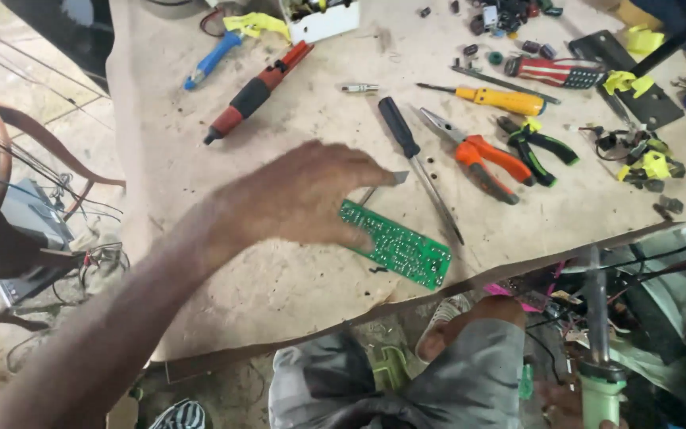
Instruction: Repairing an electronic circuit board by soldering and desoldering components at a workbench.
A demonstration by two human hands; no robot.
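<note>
My left hand reaches in from the lower left and hovers over the left end of a green circuit board that lies flat near the bench's front edge. Its fingers are pinched on a thin grey metal tool, whose tip pokes out past the fingertips. The hand is blurred. At the bottom right, below the bench edge, my right hand is only partly visible. It grips the pale green handle of a soldering iron, which points upward.
Behind the board lie a black-handled screwdriver, orange pliers, green-and-black cutters, a yellow screwdriver, a red-and-black tool and a blue-handled tool. Small parts and a white box sit at the back. Wires crowd the right.
</note>
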